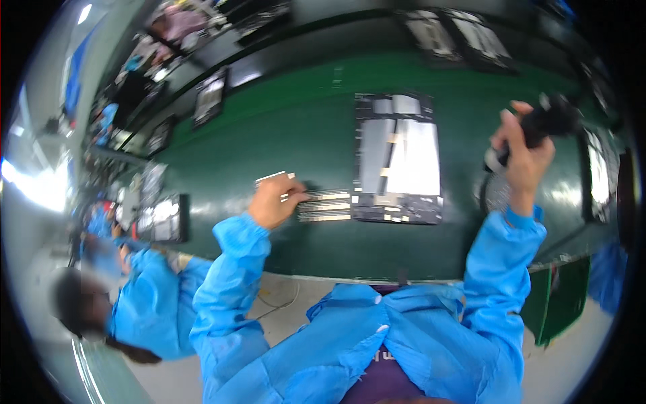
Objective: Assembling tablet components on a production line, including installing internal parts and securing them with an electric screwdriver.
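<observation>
On the green work surface lies an opened tablet-like device (374, 161) with large silver-white panels and a black frame. Just left of its lower corner, several thin metallic strips (328, 207) lie side by side. My left hand (270, 202) is closed at the left end of these strips, its fingertips pinching a thin strip (285, 177) that shows in part. Off to the right, my right hand (525, 151) is wrapped around a black handheld tool (552, 121), raised and tilted. Motion blur hides what kind of tool it is.
Similar devices stand along the far rack (464, 37), at the right edge (597, 172) and at the left (168, 219). A round coil-like thing (496, 194) lies by my right wrist. Another person in a blue smock (151, 303) sits at my left.
</observation>
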The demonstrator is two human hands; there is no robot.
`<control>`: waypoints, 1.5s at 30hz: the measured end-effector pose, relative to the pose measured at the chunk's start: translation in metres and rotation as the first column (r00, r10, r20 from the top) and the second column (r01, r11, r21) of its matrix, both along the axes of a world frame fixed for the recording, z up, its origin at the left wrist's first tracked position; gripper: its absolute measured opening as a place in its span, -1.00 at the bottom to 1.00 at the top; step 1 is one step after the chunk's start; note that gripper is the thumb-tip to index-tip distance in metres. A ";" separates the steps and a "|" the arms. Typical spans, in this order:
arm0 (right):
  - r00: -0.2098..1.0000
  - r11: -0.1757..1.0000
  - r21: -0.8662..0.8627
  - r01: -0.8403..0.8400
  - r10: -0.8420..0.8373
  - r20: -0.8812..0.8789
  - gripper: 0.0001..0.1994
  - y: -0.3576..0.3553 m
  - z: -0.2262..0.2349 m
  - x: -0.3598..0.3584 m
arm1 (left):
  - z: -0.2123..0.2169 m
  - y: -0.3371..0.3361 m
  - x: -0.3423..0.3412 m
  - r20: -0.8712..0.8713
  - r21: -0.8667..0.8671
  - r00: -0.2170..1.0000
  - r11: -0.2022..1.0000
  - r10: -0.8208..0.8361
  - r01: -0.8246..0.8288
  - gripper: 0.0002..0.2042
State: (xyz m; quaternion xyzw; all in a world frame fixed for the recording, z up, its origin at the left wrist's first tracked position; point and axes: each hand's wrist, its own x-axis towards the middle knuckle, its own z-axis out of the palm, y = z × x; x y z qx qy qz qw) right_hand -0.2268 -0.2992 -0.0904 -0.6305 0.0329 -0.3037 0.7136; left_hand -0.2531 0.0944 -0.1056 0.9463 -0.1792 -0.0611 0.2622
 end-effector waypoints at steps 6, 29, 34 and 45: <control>0.994 0.989 -0.102 -0.109 0.107 -0.026 -0.61 -0.015 -0.011 -0.019 | -0.009 -0.053 0.049 0.257 -0.319 0.959 0.947 0.121 -0.034 -0.84; 0.974 0.993 0.049 -0.109 0.097 0.206 -0.61 -0.017 0.015 -0.033 | -0.075 -0.188 0.099 0.376 -0.575 0.821 0.803 0.430 -0.158 -0.81; 0.968 0.998 0.045 -0.052 0.039 0.247 -0.68 -0.041 0.013 -0.041 | -0.064 -0.195 0.082 0.359 -0.612 0.857 0.786 0.369 -0.082 -0.81; 0.969 0.997 0.013 -0.070 0.065 0.240 -0.79 -0.043 -0.015 -0.033 | -0.071 -0.187 0.003 0.422 -0.626 0.902 0.748 0.087 0.221 -0.88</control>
